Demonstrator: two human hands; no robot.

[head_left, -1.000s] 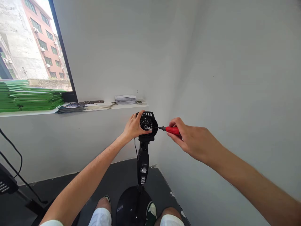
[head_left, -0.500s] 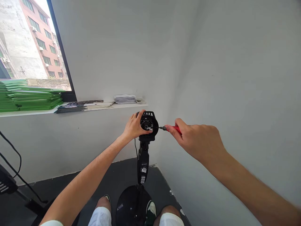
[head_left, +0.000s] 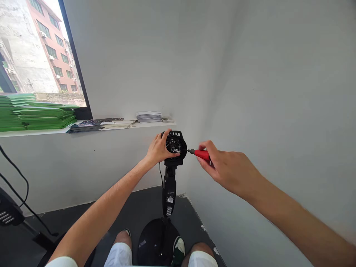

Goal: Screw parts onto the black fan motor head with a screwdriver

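Observation:
A black pedestal fan [head_left: 169, 189] without grille or blades stands between my feet, its round motor housing [head_left: 180, 158] at the top. My left hand [head_left: 160, 149] grips that housing from the left, thumb across its front near the metal shaft and fingers over the upper edge. From the right, my right hand [head_left: 219, 161] is closed on a red-handled screwdriver [head_left: 202, 154]. The screwdriver lies level, its thin tip at the right side of the housing; whether it sits in a screw is too small to tell.
A white ledge [head_left: 150, 125] on the left holds green folders [head_left: 47, 116], booklets [head_left: 94, 125], a paper stack [head_left: 149, 116] and a small tray [head_left: 167, 119]. Another black device [head_left: 9, 209] with cables stands at lower left. Walls meet close behind the fan.
The fingers of my right hand have shifted on the screwdriver, showing more of its red handle. My left hand keeps its hold on the housing.

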